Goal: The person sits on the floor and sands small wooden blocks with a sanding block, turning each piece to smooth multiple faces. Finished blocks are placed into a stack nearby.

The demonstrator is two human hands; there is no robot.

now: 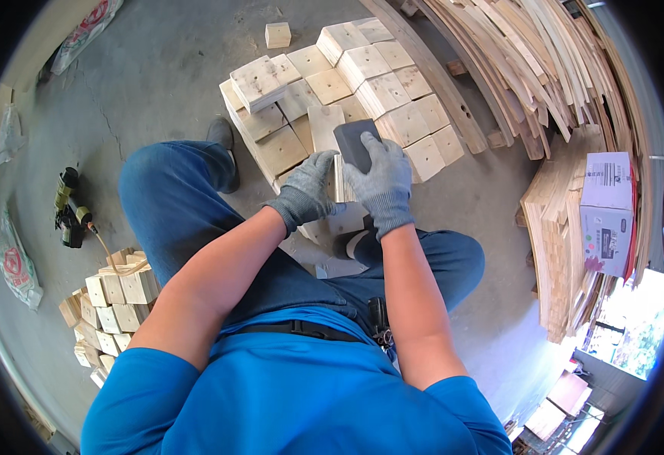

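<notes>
Both of my hands wear grey knit gloves and meet in front of my knees. My right hand point(383, 176) is closed on a dark grey sanding block point(353, 145), its thumb and fingers wrapped around the near end. Beside it, my left hand point(305, 189) grips a pale wooden block point(339, 180), whose narrow layered edge shows between the gloves. The dark block is against or just above this wood; contact cannot be made out. Just beyond the hands lies a large group of square wooden blocks point(330, 86), several with a small hole in the top face.
More wooden blocks point(112, 296) are piled at my left, with a hose running to a nail gun point(70, 208). A single block point(277, 35) lies beyond the group. Long boards point(514, 68) and a cardboard box point(607, 212) on stacked wood stand right. Plastic bags point(17, 262) lie left.
</notes>
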